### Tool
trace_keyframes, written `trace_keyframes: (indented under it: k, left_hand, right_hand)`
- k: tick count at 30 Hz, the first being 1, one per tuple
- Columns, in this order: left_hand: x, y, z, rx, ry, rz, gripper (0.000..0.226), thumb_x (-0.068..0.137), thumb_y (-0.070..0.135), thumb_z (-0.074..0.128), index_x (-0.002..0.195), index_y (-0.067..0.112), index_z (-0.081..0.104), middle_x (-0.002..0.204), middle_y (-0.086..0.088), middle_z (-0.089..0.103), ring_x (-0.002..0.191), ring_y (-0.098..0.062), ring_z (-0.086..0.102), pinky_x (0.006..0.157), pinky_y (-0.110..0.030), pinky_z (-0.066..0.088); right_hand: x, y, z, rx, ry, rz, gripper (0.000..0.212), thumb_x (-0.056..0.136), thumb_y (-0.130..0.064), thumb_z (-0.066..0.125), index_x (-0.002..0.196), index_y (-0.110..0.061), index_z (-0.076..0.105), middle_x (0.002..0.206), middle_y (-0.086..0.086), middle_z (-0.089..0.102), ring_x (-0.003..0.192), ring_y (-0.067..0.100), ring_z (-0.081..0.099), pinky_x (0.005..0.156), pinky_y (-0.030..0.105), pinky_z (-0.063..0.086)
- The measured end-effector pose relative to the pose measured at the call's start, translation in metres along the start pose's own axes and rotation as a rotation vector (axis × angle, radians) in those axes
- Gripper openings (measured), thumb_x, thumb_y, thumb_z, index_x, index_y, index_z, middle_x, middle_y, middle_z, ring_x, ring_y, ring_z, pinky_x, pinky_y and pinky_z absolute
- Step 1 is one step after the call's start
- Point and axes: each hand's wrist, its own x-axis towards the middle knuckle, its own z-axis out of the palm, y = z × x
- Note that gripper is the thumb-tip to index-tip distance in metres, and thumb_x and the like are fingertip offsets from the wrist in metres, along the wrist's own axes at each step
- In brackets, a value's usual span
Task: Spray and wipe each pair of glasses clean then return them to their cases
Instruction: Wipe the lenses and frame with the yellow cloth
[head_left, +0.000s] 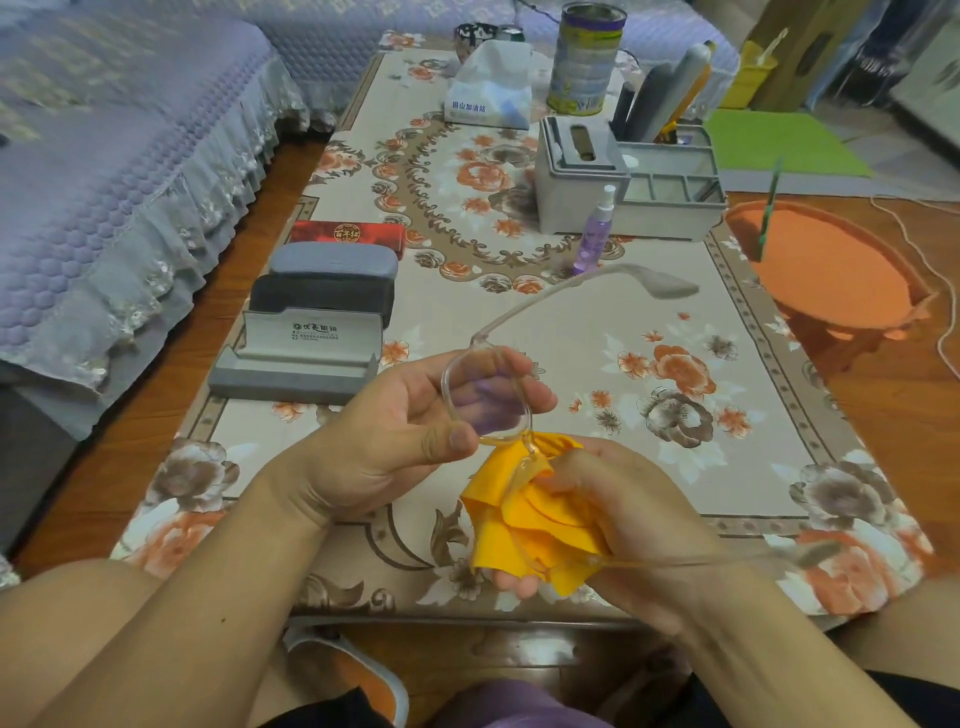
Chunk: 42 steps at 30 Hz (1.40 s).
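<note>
Clear-framed glasses (488, 395) are held above the near part of the table, their temples unfolded. My left hand (410, 431) pinches one lens rim between thumb and fingers. My right hand (597, 514) grips a bunched yellow cloth (524, 514) wrapped around the other lens, which is mostly hidden. A small purple spray bottle (594, 234) stands upright mid-table. At the left an open grey case (301, 358) lies empty, with a dark closed case (322, 297), a grey closed case (332, 260) and a red case (345, 233) lined up behind it.
A floral cloth (701, 467) covers the low table. A grey organiser box (623, 182), a tissue pack (491, 88) and a tin can (584, 57) stand at the back. An orange stool (831, 265) is on the right, a purple-covered sofa (104, 156) on the left.
</note>
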Motion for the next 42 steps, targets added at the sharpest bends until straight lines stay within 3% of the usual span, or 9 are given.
trace_keyframes:
  k: [7, 12, 16, 21, 27, 30, 32, 36, 42]
  left_hand:
    - [-0.002, 0.003, 0.000, 0.083, 0.038, -0.005, 0.067, 0.082, 0.039, 0.078, 0.137, 0.010, 0.053, 0.134, -0.021, 0.061, 0.135, -0.037, 0.051, 0.110, -0.038, 0.040]
    - [-0.006, 0.002, -0.001, 0.113, 0.023, -0.019, 0.066, 0.082, 0.034, 0.079, 0.138, 0.009, 0.055, 0.135, -0.021, 0.061, 0.137, -0.040, 0.048, 0.117, -0.045, 0.036]
    - [-0.006, 0.007, -0.006, 0.141, 0.056, -0.011, 0.066, 0.083, 0.033, 0.079, 0.139, 0.010, 0.054, 0.134, -0.021, 0.061, 0.136, -0.040, 0.049, 0.118, -0.048, 0.034]
    - [-0.006, 0.008, -0.007, 0.227, 0.045, -0.051, 0.062, 0.083, 0.038, 0.077, 0.139, 0.018, 0.057, 0.135, -0.017, 0.062, 0.136, -0.034, 0.051, 0.117, -0.043, 0.036]
    - [-0.008, 0.006, -0.003, 0.257, 0.052, -0.053, 0.061, 0.082, 0.040, 0.078, 0.137, 0.020, 0.058, 0.134, -0.016, 0.063, 0.135, -0.032, 0.053, 0.114, -0.037, 0.039]
    - [-0.008, 0.005, -0.004, 0.267, 0.048, -0.056, 0.062, 0.082, 0.039, 0.079, 0.137, 0.020, 0.058, 0.134, -0.017, 0.063, 0.134, -0.033, 0.053, 0.115, -0.039, 0.038]
    - [-0.007, 0.004, -0.004, 0.267, 0.048, -0.056, 0.063, 0.082, 0.039, 0.079, 0.138, 0.019, 0.058, 0.134, -0.017, 0.063, 0.134, -0.033, 0.053, 0.115, -0.040, 0.038]
    - [-0.005, 0.004, -0.003, 0.269, 0.044, -0.048, 0.063, 0.083, 0.039, 0.077, 0.138, 0.017, 0.057, 0.133, -0.016, 0.063, 0.134, -0.033, 0.053, 0.116, -0.040, 0.038]
    - [-0.005, 0.004, -0.004, 0.228, 0.045, -0.021, 0.064, 0.084, 0.035, 0.077, 0.139, 0.013, 0.055, 0.133, -0.015, 0.064, 0.134, -0.033, 0.053, 0.116, -0.039, 0.037]
  right_hand:
    - [0.003, 0.002, -0.002, 0.013, -0.059, 0.016, 0.024, 0.080, -0.005, 0.050, 0.078, -0.007, 0.074, 0.068, 0.023, 0.065, 0.052, 0.029, 0.064, 0.053, 0.032, 0.053]
    - [0.004, 0.011, -0.009, -0.087, -0.069, 0.095, 0.039, 0.076, -0.010, 0.070, 0.111, 0.006, 0.065, 0.109, 0.038, 0.061, 0.091, 0.047, 0.059, 0.071, 0.042, 0.048]
    - [0.001, 0.007, -0.015, -0.089, 0.023, 0.034, 0.052, 0.079, -0.019, 0.078, 0.119, 0.008, 0.061, 0.116, 0.047, 0.055, 0.099, 0.051, 0.048, 0.085, 0.055, 0.034]
    - [-0.001, 0.003, -0.010, -0.209, -0.019, 0.065, 0.065, 0.070, -0.031, 0.088, 0.116, 0.006, 0.061, 0.107, 0.021, 0.064, 0.099, 0.035, 0.059, 0.092, 0.049, 0.045]
    - [0.001, 0.002, -0.007, -0.268, 0.006, 0.049, 0.010, 0.080, -0.014, 0.073, 0.089, -0.017, 0.070, 0.080, 0.002, 0.071, 0.073, 0.017, 0.068, 0.071, 0.031, 0.057]
    - [0.001, 0.000, -0.007, -0.321, 0.010, 0.047, 0.024, 0.081, -0.017, 0.074, 0.099, -0.003, 0.064, 0.088, 0.012, 0.070, 0.077, 0.021, 0.067, 0.071, 0.031, 0.054]
    - [0.002, 0.000, -0.008, -0.340, 0.036, 0.051, 0.045, 0.080, -0.020, 0.076, 0.111, 0.007, 0.056, 0.096, 0.023, 0.066, 0.083, 0.030, 0.065, 0.078, 0.041, 0.054]
    - [0.002, 0.007, -0.007, -0.300, 0.106, -0.009, 0.044, 0.078, -0.019, 0.078, 0.108, 0.003, 0.055, 0.090, 0.024, 0.064, 0.082, 0.040, 0.062, 0.079, 0.062, 0.045]
    - [0.005, 0.016, -0.007, -0.067, 0.151, -0.094, 0.039, 0.072, -0.011, 0.083, 0.101, -0.004, 0.057, 0.079, 0.030, 0.060, 0.074, 0.051, 0.048, 0.062, 0.054, 0.028]
